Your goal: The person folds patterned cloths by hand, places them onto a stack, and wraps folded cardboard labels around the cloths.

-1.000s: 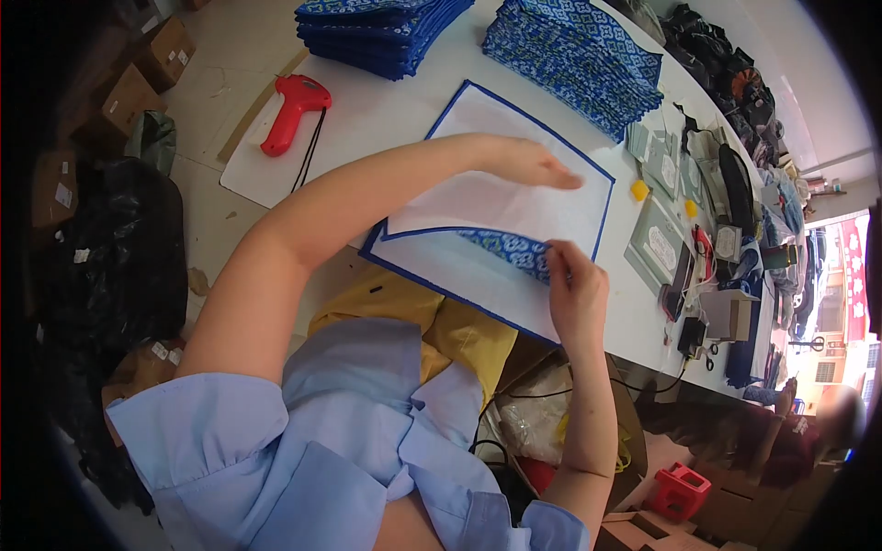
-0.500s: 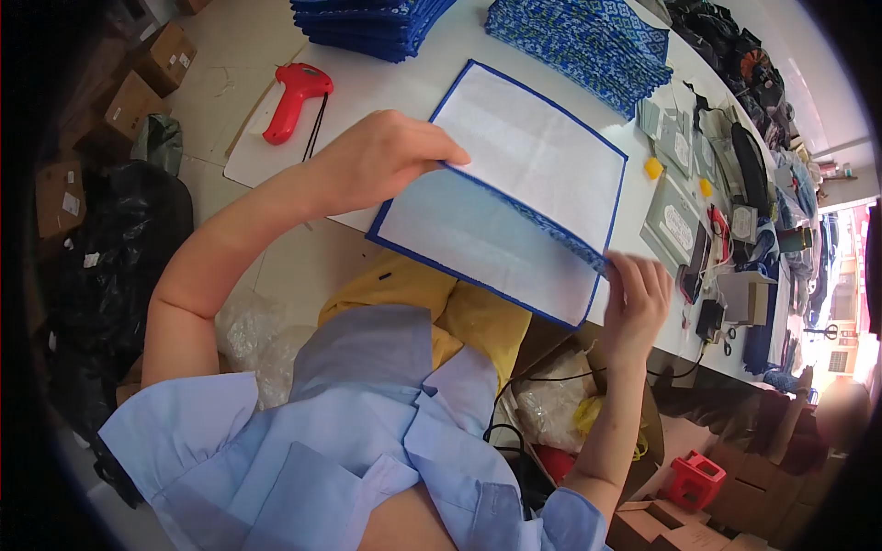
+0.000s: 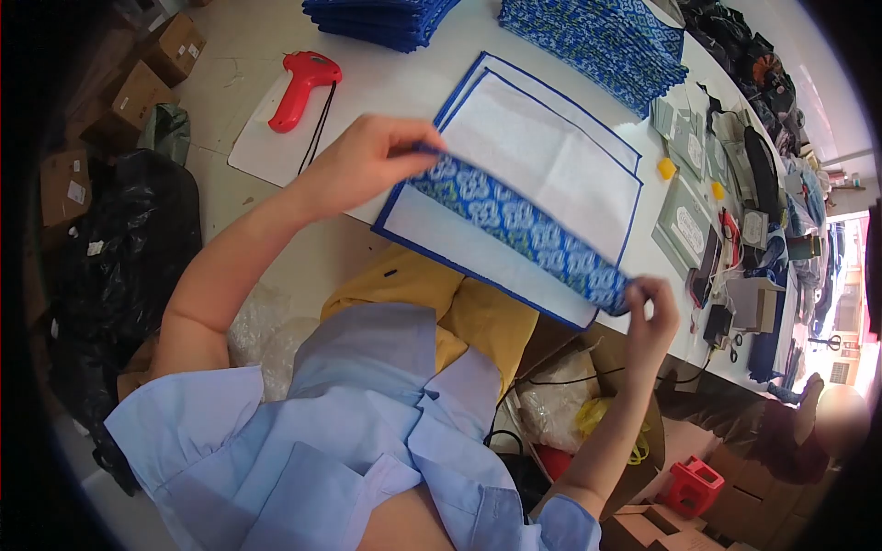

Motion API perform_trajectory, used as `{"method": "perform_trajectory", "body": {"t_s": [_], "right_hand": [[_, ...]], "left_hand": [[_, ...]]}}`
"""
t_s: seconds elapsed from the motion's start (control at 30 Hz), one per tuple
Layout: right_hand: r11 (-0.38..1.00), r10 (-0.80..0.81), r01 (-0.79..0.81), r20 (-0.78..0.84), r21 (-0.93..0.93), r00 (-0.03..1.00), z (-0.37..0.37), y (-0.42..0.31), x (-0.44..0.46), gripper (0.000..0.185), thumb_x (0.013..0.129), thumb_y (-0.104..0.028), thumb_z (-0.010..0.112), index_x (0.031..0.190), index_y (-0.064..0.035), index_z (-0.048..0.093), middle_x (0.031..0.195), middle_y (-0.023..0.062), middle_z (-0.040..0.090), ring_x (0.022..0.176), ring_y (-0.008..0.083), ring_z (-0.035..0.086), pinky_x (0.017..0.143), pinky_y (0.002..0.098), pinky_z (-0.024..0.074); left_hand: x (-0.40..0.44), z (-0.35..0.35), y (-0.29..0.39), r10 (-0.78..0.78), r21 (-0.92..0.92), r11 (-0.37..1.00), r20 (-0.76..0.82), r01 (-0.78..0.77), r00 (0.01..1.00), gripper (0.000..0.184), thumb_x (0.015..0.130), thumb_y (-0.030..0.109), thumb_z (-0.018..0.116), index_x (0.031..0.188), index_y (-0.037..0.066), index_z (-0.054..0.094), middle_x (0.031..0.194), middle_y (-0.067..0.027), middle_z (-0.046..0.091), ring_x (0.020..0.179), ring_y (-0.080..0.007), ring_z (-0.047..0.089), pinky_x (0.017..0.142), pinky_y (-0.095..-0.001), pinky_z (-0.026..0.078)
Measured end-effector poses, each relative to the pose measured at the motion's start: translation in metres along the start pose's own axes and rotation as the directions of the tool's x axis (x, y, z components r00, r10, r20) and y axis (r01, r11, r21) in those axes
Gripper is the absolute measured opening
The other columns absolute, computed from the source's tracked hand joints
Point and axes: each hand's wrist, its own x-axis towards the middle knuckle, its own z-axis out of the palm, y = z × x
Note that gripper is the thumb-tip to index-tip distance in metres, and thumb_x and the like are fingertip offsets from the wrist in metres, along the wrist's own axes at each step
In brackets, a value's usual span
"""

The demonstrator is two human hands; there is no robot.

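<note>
A white cloth with blue edging (image 3: 560, 138) is held by its near edge, which is folded up and shows a blue patterned face (image 3: 514, 220). My left hand (image 3: 372, 163) pinches the left corner of that edge. At the right corner, my right hand (image 3: 654, 308) closes its fingertips on the same cloth. Beneath lies another white cloth with blue edging (image 3: 441, 241), flat on the table and reaching its front edge.
Stacks of blue patterned cloths (image 3: 597, 46) and folded blue cloths (image 3: 381, 20) stand at the back. A red tagging gun (image 3: 301, 90) lies left on the white table (image 3: 262, 147). Grey-green packets (image 3: 682, 225) and small yellow pieces (image 3: 666, 169) are right. A person (image 3: 797, 436) is at far right.
My left hand has moved from above the cloth to its left corner and taken hold. My right hand has moved right with the other corner. The cloth's near edge is now stretched between them.
</note>
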Motion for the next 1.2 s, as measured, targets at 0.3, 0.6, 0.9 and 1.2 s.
{"method": "perform_trajectory", "body": {"t_s": [0.3, 0.6, 0.9, 1.2], "right_hand": [[0.972, 0.133, -0.116, 0.072, -0.203, 0.988, 0.040, 0.069, 0.142, 0.012, 0.071, -0.008, 0.063, 0.081, -0.0017, 0.062, 0.073, 0.0100, 0.063, 0.067, 0.0165, 0.059, 0.062, 0.0272, 0.0442], [0.909, 0.135, -0.122, 0.005, -0.399, 0.991, 0.061, 0.088, 0.149, 0.024, 0.064, -0.009, 0.069, 0.085, -0.0058, 0.057, 0.079, 0.0099, 0.061, 0.077, 0.0255, 0.059, 0.068, 0.0339, 0.0450], [0.932, 0.156, -0.088, 0.168, -0.353, 0.973, 0.047, 0.088, 0.157, 0.025, 0.063, -0.008, 0.069, 0.084, -0.0042, 0.056, 0.068, 0.0094, 0.057, 0.065, 0.0220, 0.057, 0.061, 0.0306, 0.0438], [0.794, 0.179, -0.147, 0.004, 0.590, 0.984, 0.040, 0.080, 0.127, 0.009, 0.076, -0.001, 0.057, 0.085, -0.0039, 0.054, 0.071, -0.0012, 0.052, 0.062, 0.0047, 0.046, 0.057, 0.0172, 0.0351]], "left_hand": [[0.146, 0.002, -0.060, 0.053, 0.505, 0.860, -0.240, 0.078, 0.969, 0.018, 0.073, 0.016, 0.061, 0.084, 0.002, 0.059, 0.074, -0.0099, 0.061, 0.067, -0.0178, 0.058, 0.062, -0.0294, 0.044], [0.166, 0.012, -0.072, 0.087, 0.695, 0.700, -0.312, 0.165, 0.946, 0.024, 0.066, 0.017, 0.067, 0.087, 0.006, 0.061, 0.090, -0.0129, 0.061, 0.084, -0.0280, 0.058, 0.074, -0.0367, 0.045], [0.175, -0.002, -0.066, -0.186, 0.520, 0.823, -0.135, 0.230, 0.973, 0.025, 0.061, 0.012, 0.069, 0.081, 0.002, 0.060, 0.086, -0.0137, 0.061, 0.080, -0.0236, 0.058, 0.072, -0.0319, 0.045], [0.131, 0.005, -0.047, -0.108, -0.638, 0.770, -0.114, 0.011, 0.988, 0.014, 0.077, 0.003, 0.058, 0.091, 0.003, 0.056, 0.083, -0.0061, 0.060, 0.076, -0.0095, 0.055, 0.070, -0.0224, 0.045]]}}
